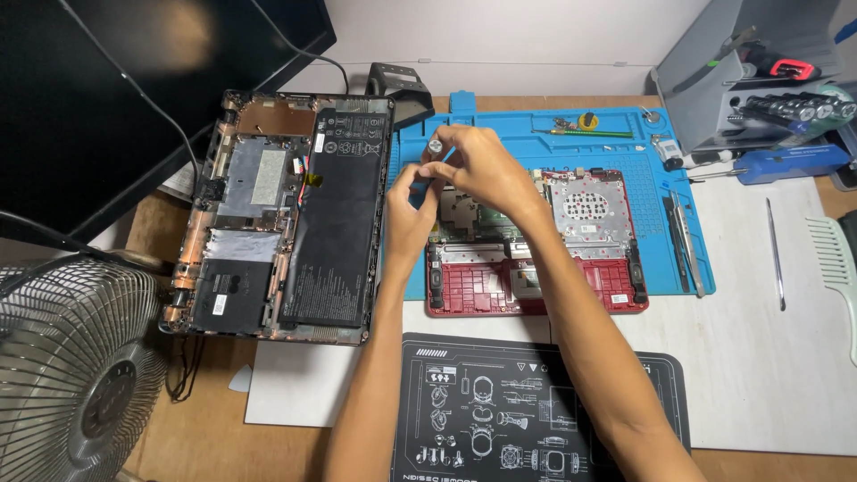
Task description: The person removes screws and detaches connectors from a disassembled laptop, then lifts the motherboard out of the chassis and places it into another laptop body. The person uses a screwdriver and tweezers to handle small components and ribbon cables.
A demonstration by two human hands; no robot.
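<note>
At centre frame, above the red laptop chassis on the blue mat, I am pinching a small silver cylindrical part with my right hand; my left hand is gripping its lower end. Judged step: separating the part; next calls for steady twisting.

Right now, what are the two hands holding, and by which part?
Both hands meet on one small silver cylindrical thing above the red laptop shell. The right hand pinches its side; the left hand touches below. What it is cannot be told.
</note>
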